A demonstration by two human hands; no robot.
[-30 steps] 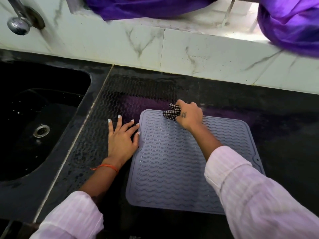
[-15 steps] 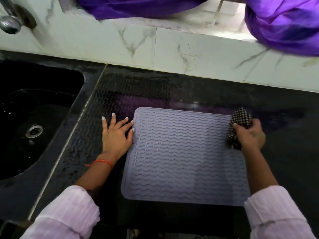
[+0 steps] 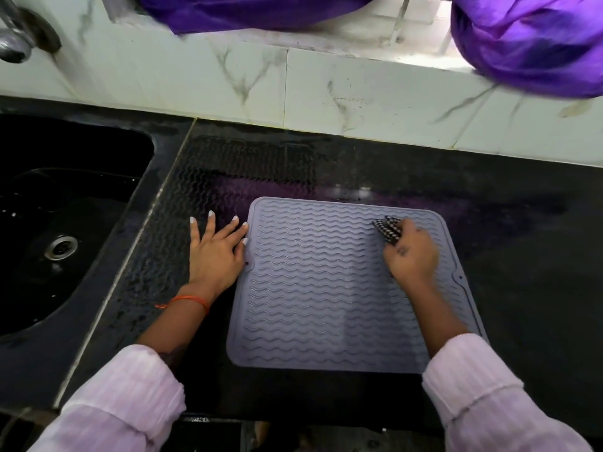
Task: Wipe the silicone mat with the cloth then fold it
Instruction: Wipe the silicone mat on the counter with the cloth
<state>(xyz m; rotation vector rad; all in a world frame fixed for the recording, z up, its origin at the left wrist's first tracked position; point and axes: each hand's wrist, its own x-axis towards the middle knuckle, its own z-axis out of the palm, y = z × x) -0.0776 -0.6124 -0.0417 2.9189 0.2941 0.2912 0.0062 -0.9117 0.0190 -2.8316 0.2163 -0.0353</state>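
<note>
Since half a second ago, our right hand (image 3: 411, 256) has come back from the mat's right edge onto the mat itself and now sits in its far right quarter, bunched around the black-and-white checked cloth (image 3: 388, 229). We note the cloth pokes out ahead of the knuckles and presses on the ribbed surface; the fingers are curled tight around it.

Our left hand (image 3: 215, 252) has kept its place. It lies flat and spread wide on the black stone countertop (image 3: 522, 272), holding nothing, with the fingertips touching the left edge of the mat near its far left corner. An orange thread band (image 3: 192, 300) circles that wrist.

We record the grey rectangular silicone mat with wavy ridges (image 3: 313, 288) lying flat and unfolded on the countertop, nearer the front edge than the back wall, with its near edge just short of the counter's front edge. A wet, wave-patterned patch (image 3: 241, 164) marks the countertop beyond and left of the mat.

We see the black sink basin with a metal drain (image 3: 62, 246) set into the countertop's left end, well apart from the mat. White marbled tiles (image 3: 359, 93) run along the back edge, with purple fabric (image 3: 528, 40) hanging above them.
</note>
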